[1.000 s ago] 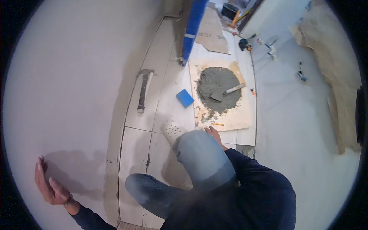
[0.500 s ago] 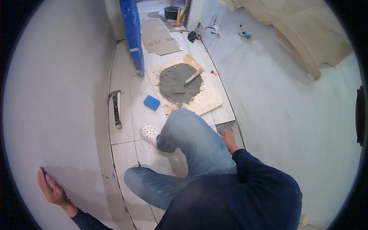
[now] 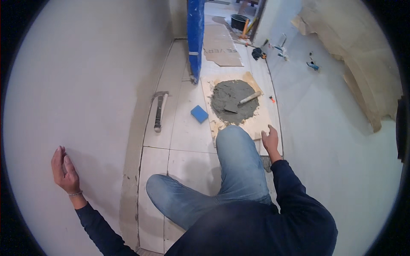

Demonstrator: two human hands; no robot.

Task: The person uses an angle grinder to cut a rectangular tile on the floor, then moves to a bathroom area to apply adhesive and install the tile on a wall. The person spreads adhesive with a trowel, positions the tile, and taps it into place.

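My left hand (image 3: pixel 65 170) is raised beside the left wall (image 3: pixel 85 102), fingers extended and nothing in it; whether it touches the wall I cannot tell. My right hand (image 3: pixel 270 141) hovers near the right edge of a wooden board (image 3: pixel 261 114), empty with the thumb apart from the fingers. On that board lies a round heap of grey mortar (image 3: pixel 226 91). A trowel with a pale wooden handle (image 3: pixel 250 97) rests in the mortar. Below my right wrist a patch of grey mortar (image 3: pixel 267 164) shows in the floor, partly hidden by my sleeve.
Left of the board are a blue sponge (image 3: pixel 199 114) and a hammer (image 3: pixel 159 112) on pale floor tiles (image 3: pixel 183 132). A blue-wrapped door edge (image 3: pixel 195 42) stands ahead, with cardboard (image 3: pixel 222 45) and a black bucket (image 3: pixel 239 21) beyond. Pipe fittings (image 3: pixel 313 66) protrude from the right wall.
My right hand has lifted off the mortar patch and moved forward toward the board. My left hand has risen slightly along the wall. The view has swung left, and my white shoe is now hidden.
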